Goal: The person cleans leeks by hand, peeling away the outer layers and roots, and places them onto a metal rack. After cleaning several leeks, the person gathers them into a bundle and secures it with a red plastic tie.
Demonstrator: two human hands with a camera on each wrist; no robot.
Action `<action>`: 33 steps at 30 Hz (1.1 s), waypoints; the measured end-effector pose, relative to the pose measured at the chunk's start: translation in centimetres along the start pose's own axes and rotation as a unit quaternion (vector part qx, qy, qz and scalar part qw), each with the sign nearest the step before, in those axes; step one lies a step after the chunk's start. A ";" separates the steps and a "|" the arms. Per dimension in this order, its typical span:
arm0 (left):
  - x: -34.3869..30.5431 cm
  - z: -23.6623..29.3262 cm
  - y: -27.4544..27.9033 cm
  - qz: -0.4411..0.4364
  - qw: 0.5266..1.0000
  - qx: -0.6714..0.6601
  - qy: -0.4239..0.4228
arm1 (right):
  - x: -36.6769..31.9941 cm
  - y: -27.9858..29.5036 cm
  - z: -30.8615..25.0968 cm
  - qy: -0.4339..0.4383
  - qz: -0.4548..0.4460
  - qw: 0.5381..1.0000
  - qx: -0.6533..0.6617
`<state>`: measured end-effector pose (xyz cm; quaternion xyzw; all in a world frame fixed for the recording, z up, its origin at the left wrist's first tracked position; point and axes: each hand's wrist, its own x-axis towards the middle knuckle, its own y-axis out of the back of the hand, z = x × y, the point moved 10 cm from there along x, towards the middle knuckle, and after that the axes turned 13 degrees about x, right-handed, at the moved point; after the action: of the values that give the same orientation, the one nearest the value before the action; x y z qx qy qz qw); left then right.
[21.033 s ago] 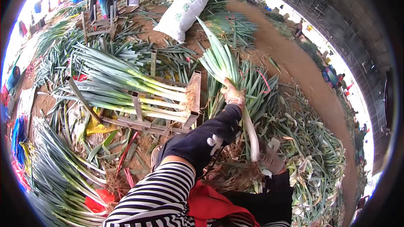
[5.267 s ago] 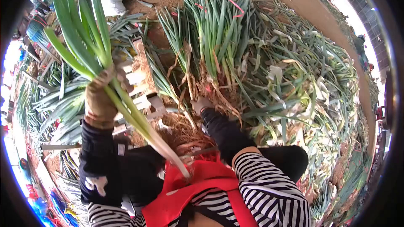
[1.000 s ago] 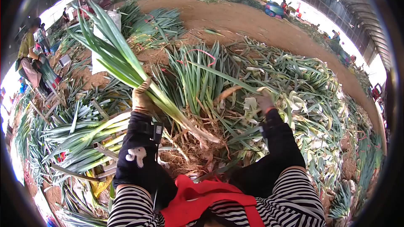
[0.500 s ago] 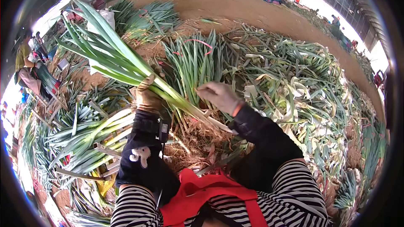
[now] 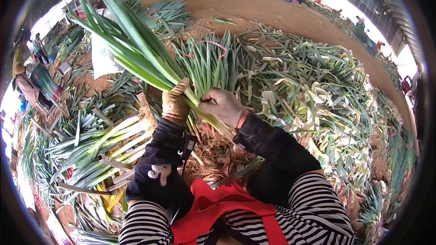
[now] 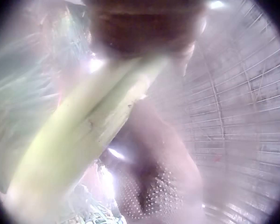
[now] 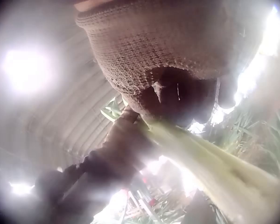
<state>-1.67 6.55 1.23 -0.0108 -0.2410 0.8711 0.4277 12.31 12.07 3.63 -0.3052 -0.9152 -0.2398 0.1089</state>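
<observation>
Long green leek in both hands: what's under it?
Under the long green leek: a bundle of leeks tied with pink string and brown roots. The right hand hides what lies below its stalk.

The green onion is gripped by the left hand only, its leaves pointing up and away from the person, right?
No: both hands grip it. The head view shows the left hand and the right hand closed round the green onion stalk; its leaves do point up and away.
</observation>
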 end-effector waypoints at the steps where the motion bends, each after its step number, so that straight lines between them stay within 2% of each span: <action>1: -0.1 0.7 0.3 0.021 0.997 0.064 -0.027 | -0.1 0.0 -0.5 -0.001 -0.008 1.000 -0.022; 2: -0.4 0.6 0.3 0.026 0.998 0.048 -0.018 | -0.1 -0.1 -0.9 -0.002 -0.009 1.000 -0.021; 4: -0.5 0.8 0.3 0.026 0.998 0.046 -0.018 | -0.3 -0.1 -2.8 0.064 -0.009 0.993 -0.094; 6: -0.7 0.9 0.1 0.025 0.999 0.045 -0.018 | -0.5 -0.2 -3.7 0.083 0.000 0.989 -0.124; 8: -0.9 0.5 -0.1 0.025 0.999 0.006 0.022 | -0.5 -0.3 -4.2 0.104 0.012 0.983 -0.153; 10: -1.3 0.9 -0.5 0.015 1.000 -0.012 0.024 | -0.7 -0.6 -5.2 0.171 0.026 0.961 -0.214; 14: -1.1 0.0 -0.5 -0.014 0.998 -0.035 0.041 | -0.6 -0.1 -4.8 0.162 0.031 0.963 -0.214; 16: -1.1 0.0 -0.6 -0.024 0.997 -0.049 0.047 | -0.3 0.2 -2.6 0.092 0.006 0.985 -0.148; 17: -1.2 -0.1 -0.8 -0.035 0.996 -0.055 0.057 | -0.1 0.4 -1.8 0.091 0.008 0.985 -0.148; 20: -1.1 0.0 -1.1 -0.059 0.992 -0.089 0.064 | 0.1 0.4 2.7 -0.097 -0.064 0.993 0.032; 21: -1.1 0.4 -1.3 -0.060 0.993 -0.086 0.056 | 0.1 0.5 3.4 -0.098 -0.063 0.993 0.031; 23: -1.2 0.8 -1.6 -0.081 0.991 -0.092 0.048 | 0.0 -0.1 5.1 -0.102 -0.076 0.983 0.133; 24: -1.2 0.8 -1.1 -0.060 0.994 -0.072 0.054 | -0.4 0.1 5.4 -0.140 -0.039 0.965 0.220; 28: -1.1 0.3 -0.3 -0.035 0.996 -0.056 0.062 | -0.6 1.3 4.9 -0.137 -0.031 0.977 0.161; 29: -1.0 0.1 0.0 -0.033 0.996 -0.053 0.058 | -0.3 1.2 4.1 -0.040 -0.070 0.995 0.067; 30: -0.9 -0.5 0.3 -0.034 0.995 -0.064 0.075 | -0.4 0.7 3.3 0.056 -0.107 0.992 -0.028; 31: -0.8 -0.7 0.4 -0.044 0.993 -0.073 0.077 | -0.3 1.1 3.9 0.052 -0.106 0.993 -0.029; 32: -0.8 -0.8 0.3 -0.065 0.991 -0.084 0.077 | -0.9 0.8 1.7 0.213 -0.113 0.960 -0.142; 33: -0.8 -0.7 0.0 -0.085 0.989 -0.095 0.075 | -2.6 -0.1 -0.7 0.366 -0.117 0.889 -0.250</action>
<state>-1.03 6.25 0.42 -0.0957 -0.2901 0.8014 0.5142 14.33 10.30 3.26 -0.1034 -0.7493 -0.5660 0.3278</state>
